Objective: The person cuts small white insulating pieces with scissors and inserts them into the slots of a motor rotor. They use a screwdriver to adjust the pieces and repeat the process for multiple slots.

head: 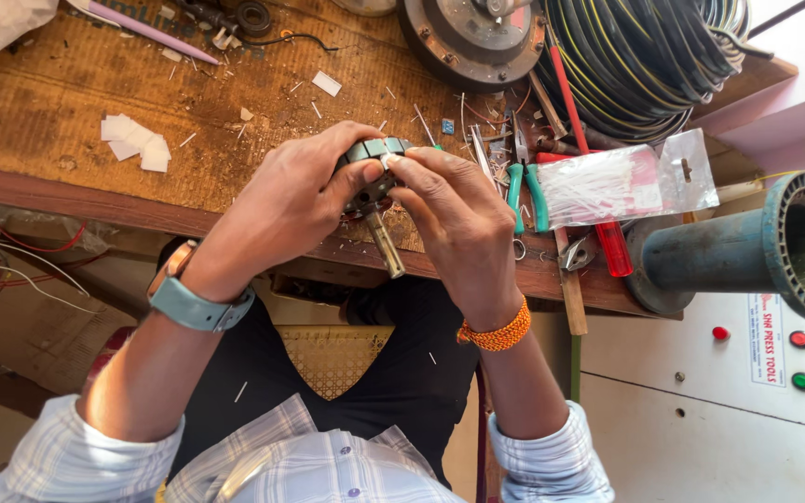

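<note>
Seen from above, a person's left hand (286,200) and right hand (454,219) grip a small dark motor rotor (372,182) between them, holding it in the air just over the front edge of a worn wooden counter (58,102). The left hand's fingers wrap the rotor's rounded grey-green body from one side; the right hand's thumb and fingertips pinch its top edge from the other. A brass-coloured shaft (386,244) sticks out below — pointing down toward the person's lap.

On the counter just beside the right hand lie green-handled pliers (525,194), a red-handled screwdriver (613,244) and a clear bag of white cable ties (612,183). Farther back sit a coil of black cable (635,56) and a round metal motor housing (470,37); white paper scraps (135,142) lie well apart to the left.
</note>
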`<state>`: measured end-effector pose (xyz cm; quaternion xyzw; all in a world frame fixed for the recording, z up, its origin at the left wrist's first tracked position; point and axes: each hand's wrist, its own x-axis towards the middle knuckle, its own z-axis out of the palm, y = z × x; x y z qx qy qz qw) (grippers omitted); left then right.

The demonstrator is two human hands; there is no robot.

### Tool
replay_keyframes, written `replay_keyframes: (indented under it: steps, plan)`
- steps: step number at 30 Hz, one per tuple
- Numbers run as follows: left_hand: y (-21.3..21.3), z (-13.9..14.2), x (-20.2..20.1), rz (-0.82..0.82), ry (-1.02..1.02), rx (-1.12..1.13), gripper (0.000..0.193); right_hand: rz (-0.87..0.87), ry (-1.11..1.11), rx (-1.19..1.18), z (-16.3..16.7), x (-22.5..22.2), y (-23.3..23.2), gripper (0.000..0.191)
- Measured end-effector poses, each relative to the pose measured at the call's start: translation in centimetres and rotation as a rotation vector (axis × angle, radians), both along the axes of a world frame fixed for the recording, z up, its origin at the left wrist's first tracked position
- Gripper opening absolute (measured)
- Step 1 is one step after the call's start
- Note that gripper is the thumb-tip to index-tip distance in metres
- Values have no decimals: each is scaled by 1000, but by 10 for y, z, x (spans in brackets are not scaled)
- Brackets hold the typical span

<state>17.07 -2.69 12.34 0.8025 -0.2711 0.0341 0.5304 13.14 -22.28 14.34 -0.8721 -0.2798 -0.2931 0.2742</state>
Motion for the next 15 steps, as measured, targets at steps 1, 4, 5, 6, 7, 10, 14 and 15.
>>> replay_keyframes:
  steps: [1,4,5,6,7,10,14,15]
  plan:
    - [-1,0,2,18,6,14,28,4,-19,-20,1,3,2,27]
    - [-4,-2,7,25,-19,45,26,13,-44,-142,10,12,3,23]
    - [-4,-3,8,23,-34,54,25,19,-47,-192,14,14,4,22]
    - [-3,-4,10,20,-66,47,25,23,-39,-264,17,14,4,27]
    - [-2,-4,11,20,-97,40,24,29,-31,-336,21,14,4,32]
    - [2,-8,13,6,-170,36,25,4,-55,-497,28,11,8,33]
    - [1,-13,16,-3,-195,54,28,-55,1,-573,30,5,11,31]
    - [1,-14,16,2,-169,66,28,-59,-9,-550,28,4,12,29]
